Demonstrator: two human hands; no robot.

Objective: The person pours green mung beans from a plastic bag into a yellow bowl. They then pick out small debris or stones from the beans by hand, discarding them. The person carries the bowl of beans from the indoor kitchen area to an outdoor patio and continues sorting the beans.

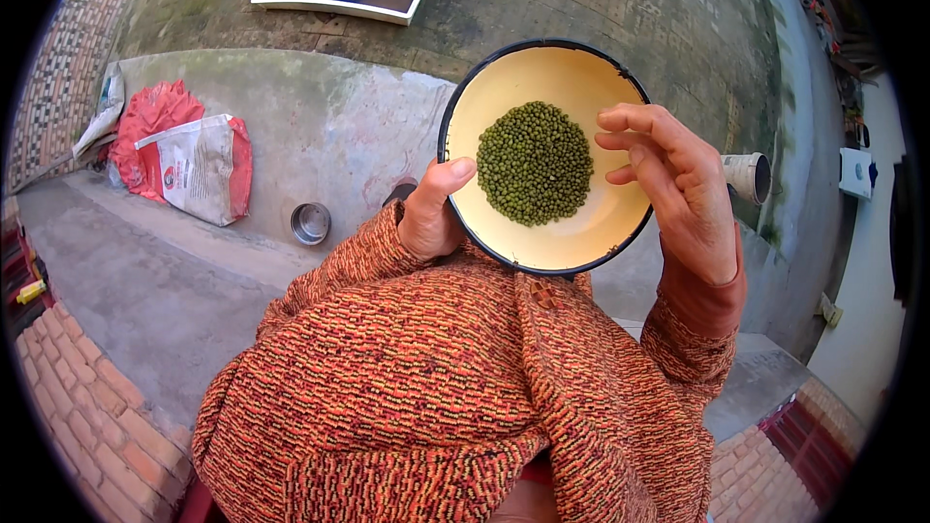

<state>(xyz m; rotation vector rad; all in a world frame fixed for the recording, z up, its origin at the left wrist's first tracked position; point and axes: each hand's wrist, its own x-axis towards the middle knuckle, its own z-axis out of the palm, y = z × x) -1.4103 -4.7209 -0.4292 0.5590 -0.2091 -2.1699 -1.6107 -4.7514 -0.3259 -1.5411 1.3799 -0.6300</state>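
Observation:
A cream enamel bowl [528, 250] with a dark, chipped rim sits in front of my body. In it lies a loose heap of small green beans [535, 163], like mung beans. My left hand [434, 218] grips the bowl's left side, its thumb over the rim and the other fingers hidden underneath. Over the right rim, my right hand [678, 184] hovers with bent fingers a little apart. Their tips point in toward the beans without touching them, and no object shows between them.
A white tub [407, 12] of dark water and soaking cloth stands on paving beyond. At left are a red and white sack [208, 169] and a small metal bowl [311, 223] on concrete. A white bucket [746, 177] lies right, near a wall.

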